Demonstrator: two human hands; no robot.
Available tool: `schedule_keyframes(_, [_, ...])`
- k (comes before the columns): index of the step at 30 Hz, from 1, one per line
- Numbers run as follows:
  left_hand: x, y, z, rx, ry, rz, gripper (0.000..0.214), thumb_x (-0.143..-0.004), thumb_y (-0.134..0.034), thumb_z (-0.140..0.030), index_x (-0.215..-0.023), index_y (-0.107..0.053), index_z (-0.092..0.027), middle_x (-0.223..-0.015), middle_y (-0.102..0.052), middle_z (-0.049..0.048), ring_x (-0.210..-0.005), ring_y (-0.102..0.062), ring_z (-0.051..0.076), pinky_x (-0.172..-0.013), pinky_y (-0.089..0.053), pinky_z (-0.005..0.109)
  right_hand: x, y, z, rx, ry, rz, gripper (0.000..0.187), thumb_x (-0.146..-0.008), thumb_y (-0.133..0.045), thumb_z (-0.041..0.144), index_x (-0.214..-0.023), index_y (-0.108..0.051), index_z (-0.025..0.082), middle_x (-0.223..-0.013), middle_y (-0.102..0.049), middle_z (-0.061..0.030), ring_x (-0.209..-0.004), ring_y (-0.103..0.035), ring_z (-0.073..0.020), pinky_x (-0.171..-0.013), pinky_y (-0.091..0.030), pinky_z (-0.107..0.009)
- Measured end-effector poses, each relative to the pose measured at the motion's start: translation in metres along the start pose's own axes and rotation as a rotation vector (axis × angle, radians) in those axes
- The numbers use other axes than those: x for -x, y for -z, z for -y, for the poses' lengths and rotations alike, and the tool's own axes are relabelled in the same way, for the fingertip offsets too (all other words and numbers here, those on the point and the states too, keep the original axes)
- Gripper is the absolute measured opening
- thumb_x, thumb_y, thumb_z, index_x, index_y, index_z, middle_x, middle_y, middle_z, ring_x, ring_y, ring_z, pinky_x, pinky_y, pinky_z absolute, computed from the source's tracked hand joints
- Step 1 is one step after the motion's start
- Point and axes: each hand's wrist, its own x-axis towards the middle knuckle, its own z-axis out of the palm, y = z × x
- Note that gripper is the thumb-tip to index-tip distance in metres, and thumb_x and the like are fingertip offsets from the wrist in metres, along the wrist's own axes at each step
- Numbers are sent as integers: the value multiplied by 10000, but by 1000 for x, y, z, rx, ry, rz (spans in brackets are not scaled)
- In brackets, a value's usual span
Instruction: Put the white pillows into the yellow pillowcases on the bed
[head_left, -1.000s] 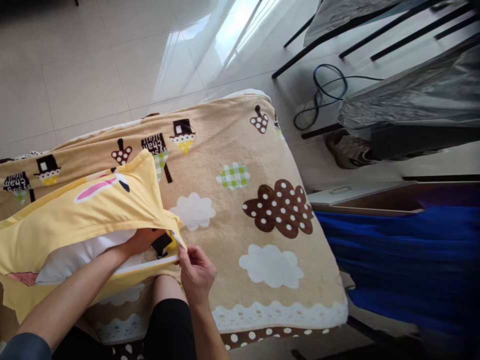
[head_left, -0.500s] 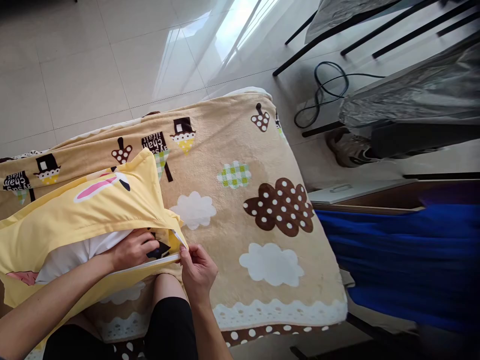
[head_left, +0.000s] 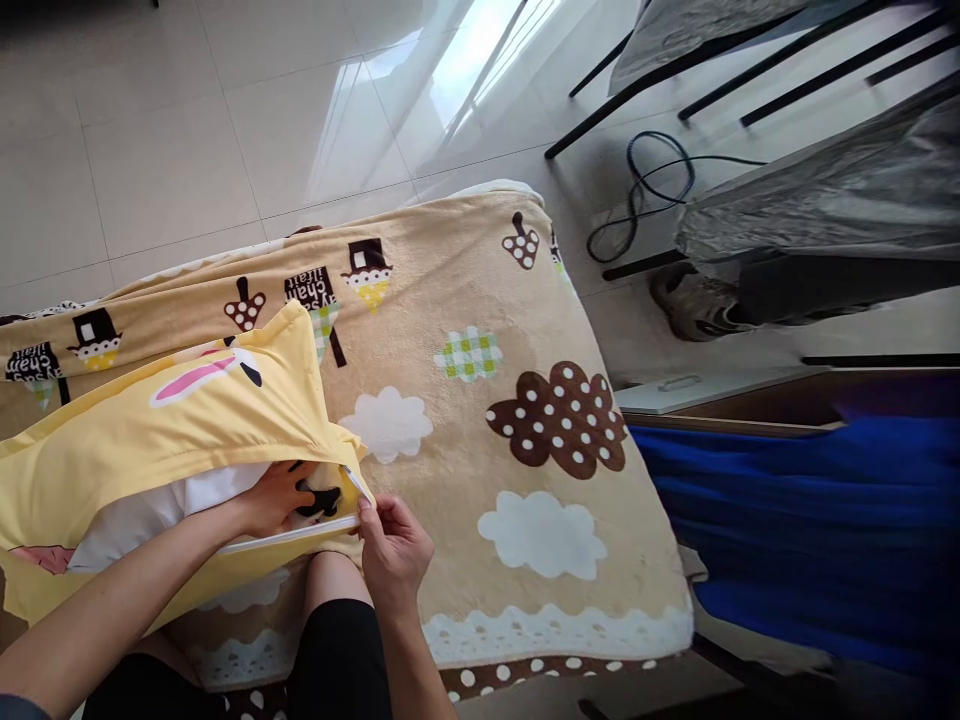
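A yellow pillowcase (head_left: 165,420) with a pink rabbit-ear print lies at the left on a beige patterned blanket (head_left: 480,440). A white pillow (head_left: 142,515) shows through its open zipper edge. My left hand (head_left: 279,497) reaches into that opening, fingers curled against the pillow's corner and the dark print inside. My right hand (head_left: 391,550) pinches the end of the pillowcase's white zipper edge at the corner, just right of the opening.
The blanket covers a low bed that ends at the right and near edges. A shiny tiled floor (head_left: 187,120) lies beyond. A black cable (head_left: 645,190), a shoe (head_left: 694,300), black metal legs, grey plastic sheeting and blue cloth (head_left: 810,510) are at the right.
My left hand drew partly out of the opening half a second ago and has pushed back toward the corner. My right hand has kept its pinch on the zipper edge.
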Motion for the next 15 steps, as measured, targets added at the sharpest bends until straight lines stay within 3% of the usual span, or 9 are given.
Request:
schedule_keyframes(2, [-2,2,1,113,-8,-121,457,-731,-620,-176,-1186,-607,-211,-1347,-523,117,-1204,-501,290,-963,-439,414,0,0,0,3,4,3,334,-796,-609,452,-603,-555,185,-470,-471,44,-415,-433,-99,-404,-358,-220])
schedule_keyframes(4, [0,3,3,175,25,-329,467,-829,-499,-164,-1295,-517,-203,-1222,-605,100,-1102,-561,238,-939,-459,387,0,0,-1,14,13,10,341,-801,-604,456,-598,-556,186,-468,-462,46,-420,-424,-97,-414,-362,-221])
schedule_keyframes(7, [5,-2,7,97,21,-510,328,-936,-356,-186,-1168,-588,-185,-954,-674,70,-903,-607,196,-852,-483,347,1,1,-2,35,24,21,355,-808,-595,468,-594,-556,186,-478,-467,42,-431,-415,-97,-432,-365,-228])
schedule_keyframes(11, [7,-14,11,-132,-155,-321,322,-927,-455,-370,-758,-639,-168,-638,-595,50,-737,-578,204,-735,-466,336,1,4,-7,76,29,13,356,-809,-592,476,-605,-562,185,-486,-470,40,-450,-425,-102,-451,-367,-232])
schedule_keyframes(13, [8,-20,13,-198,-174,-202,315,-906,-488,-421,-848,-659,-163,-682,-620,62,-783,-581,228,-745,-456,352,1,7,-10,88,25,13,358,-807,-593,482,-612,-570,183,-495,-483,35,-461,-439,-105,-456,-373,-231])
schedule_keyframes(15, [9,-25,14,-215,-131,-142,372,-899,-491,-434,-1125,-614,-165,-766,-652,66,-820,-587,242,-771,-450,366,1,8,-13,91,24,16,364,-805,-594,489,-613,-576,181,-500,-497,29,-463,-451,-107,-453,-377,-229])
